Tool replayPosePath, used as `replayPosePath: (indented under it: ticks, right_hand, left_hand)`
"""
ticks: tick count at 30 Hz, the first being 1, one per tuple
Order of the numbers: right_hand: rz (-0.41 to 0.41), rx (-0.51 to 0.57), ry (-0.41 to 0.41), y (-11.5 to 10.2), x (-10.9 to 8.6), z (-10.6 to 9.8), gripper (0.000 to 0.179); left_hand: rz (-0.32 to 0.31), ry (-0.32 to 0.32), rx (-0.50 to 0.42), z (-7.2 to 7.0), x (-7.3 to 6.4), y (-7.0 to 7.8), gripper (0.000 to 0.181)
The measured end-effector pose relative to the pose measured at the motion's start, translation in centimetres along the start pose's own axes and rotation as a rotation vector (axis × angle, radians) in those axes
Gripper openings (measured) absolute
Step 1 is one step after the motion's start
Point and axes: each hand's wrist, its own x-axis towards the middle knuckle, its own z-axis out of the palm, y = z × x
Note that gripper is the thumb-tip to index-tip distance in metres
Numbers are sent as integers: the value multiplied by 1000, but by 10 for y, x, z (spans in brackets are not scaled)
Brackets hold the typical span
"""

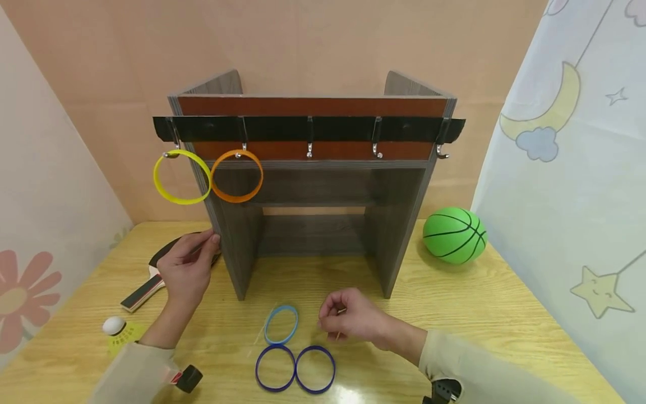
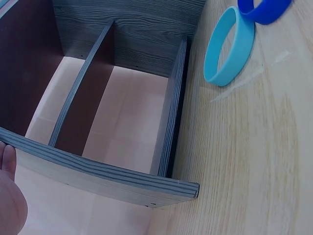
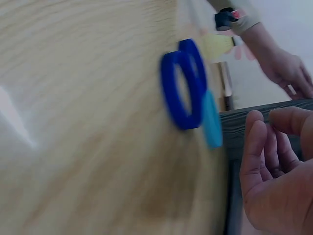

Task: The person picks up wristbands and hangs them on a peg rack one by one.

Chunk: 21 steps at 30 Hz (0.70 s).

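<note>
From here, the left grip (image 1: 185, 266) pinches the grey shelf unit (image 1: 313, 188), presumably steadying it; the right grip (image 1: 353, 318), loosely curled, looks empty near the light-blue wristband (image 2: 241, 55).

Head view: from above, forward-down, spanning shelf (image 1: 318, 188) and table (image 1: 383, 376). Left, right wrist views: close, tilted, sharing light-blue ring (image 2: 242, 51).

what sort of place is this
Probably a play corner, perhaps staged: a shelf with a yellow ring and an orange ring on its hooks, a green ball, and a printed cartoon moon.
</note>
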Motion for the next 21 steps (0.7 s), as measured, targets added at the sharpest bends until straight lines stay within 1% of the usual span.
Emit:
replayPosePath:
  ticks: [5,8,11,16,21]
  right_hand:
    - [24,10,16,21,-5,1,10]
    - [25,21,16,30,-7,1,10]
    - [44,28,14,37,-9,0,10]
    - [76,44,3,46,-12,0,12]
    - [67,65,16,51,-11,2,14]
  left_hand:
    - [-11,-6,-41,6,2,10,14]
    - [-10,-11,-35,9,4,17,16]
    - [-11,-15,-25,10,5,20,16]
    - [-8,-17,-7,8,4,17,14]
    - [-6,-5,-6,2,1,5,11]
